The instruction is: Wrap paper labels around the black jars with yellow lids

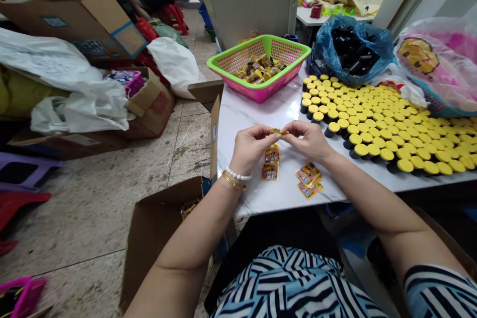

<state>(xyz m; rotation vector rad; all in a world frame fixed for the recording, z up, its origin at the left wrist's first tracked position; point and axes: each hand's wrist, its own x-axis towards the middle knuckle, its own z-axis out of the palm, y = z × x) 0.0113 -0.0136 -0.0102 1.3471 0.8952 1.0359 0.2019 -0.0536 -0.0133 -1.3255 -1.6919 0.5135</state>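
Observation:
My left hand and my right hand meet above the white table, fingertips pinched. Between them is a small yellow printed label, its ends hidden by my fingers; whether it is wrapped around something, I cannot tell. Just below my left hand lies a row of colourful printed labels on the tabletop. A second loose pile of the same labels is spread out below my right hand. Beyond my hands, a green-rimmed pink basket holds many small yellow-wrapped pieces.
Rows of black containers with yellow lids cover the table's right side. Behind them stand a blue bag of black parts and a clear plastic bag. An open cardboard box sits beneath the table's left edge. People sit at the far left.

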